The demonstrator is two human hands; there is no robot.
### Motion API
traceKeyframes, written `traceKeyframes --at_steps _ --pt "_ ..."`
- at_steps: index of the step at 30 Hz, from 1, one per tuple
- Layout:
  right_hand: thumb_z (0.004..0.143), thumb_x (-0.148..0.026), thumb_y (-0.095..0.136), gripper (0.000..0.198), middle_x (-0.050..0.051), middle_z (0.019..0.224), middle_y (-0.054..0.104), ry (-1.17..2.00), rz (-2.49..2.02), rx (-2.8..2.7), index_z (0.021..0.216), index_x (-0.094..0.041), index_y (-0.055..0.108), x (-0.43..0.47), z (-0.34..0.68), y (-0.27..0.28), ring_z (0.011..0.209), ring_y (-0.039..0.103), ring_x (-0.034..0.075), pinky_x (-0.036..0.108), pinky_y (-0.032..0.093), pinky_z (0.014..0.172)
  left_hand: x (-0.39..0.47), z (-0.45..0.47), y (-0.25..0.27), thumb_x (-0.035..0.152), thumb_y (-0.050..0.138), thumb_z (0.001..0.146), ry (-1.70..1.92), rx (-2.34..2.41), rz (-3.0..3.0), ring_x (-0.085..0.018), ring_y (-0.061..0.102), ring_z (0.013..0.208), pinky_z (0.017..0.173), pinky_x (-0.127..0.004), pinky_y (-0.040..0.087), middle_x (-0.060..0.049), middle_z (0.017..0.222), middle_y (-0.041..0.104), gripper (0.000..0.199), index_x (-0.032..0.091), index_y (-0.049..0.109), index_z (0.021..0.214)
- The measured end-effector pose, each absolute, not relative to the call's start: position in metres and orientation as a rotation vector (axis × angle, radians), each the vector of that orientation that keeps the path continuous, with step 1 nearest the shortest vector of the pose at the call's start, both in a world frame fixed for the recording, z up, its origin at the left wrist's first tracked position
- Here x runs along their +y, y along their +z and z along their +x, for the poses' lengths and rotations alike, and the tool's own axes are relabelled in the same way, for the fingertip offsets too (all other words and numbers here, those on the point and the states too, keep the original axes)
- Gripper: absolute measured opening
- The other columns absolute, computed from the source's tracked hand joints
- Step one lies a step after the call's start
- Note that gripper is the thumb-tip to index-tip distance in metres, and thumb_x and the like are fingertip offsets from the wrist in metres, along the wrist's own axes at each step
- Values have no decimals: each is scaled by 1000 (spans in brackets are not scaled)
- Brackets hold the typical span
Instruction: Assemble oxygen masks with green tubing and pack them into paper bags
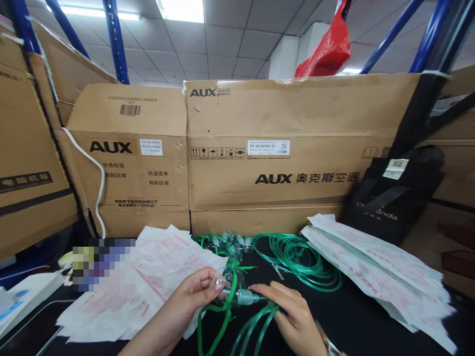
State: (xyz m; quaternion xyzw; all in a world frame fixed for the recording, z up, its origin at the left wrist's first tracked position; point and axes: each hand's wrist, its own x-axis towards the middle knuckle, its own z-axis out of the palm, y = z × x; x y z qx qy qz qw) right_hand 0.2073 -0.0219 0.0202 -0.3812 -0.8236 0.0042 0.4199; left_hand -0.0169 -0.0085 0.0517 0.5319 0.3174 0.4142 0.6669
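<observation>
Looking from the left, I see white printed pouches point(122, 306) spread out, then the left hand point(196, 290), thumb and fingertips pinched on a clear mask point(240, 281). That mask sits mid-bench, over the dark tabletop point(356, 326), with a green strap point(222, 329) looped across it. Its pale connector point(245, 297) points at the right hand point(291, 309), whose fingers are drawn narrow over green tubing point(256, 319); whether tube and connector meet, I can't tell. Rightward lie a tubing coil point(293, 242) and a pouch stack point(378, 272).

To my eye the strap could snag at the connector, hanging so loose there, and a crooked pull might kink the tubing.

Counting across: two pouch piles, two hands, one held mask, one connector, one coil. More masks point(234, 249) are heaped behind, too overlapped to number.
</observation>
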Motion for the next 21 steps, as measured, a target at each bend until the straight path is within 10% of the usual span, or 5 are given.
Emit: traceKeyframes --at_steps 21 --pt "77 -8 34 39 4 69 61 -141 -905 -2165 107 -19 56 -19 209 11 64 58 14 23 46 56 -6 -12 48 44 56 71 1063 924 1474 -12 39 60 59 -22 30 3 58 46 28 17 50 62"
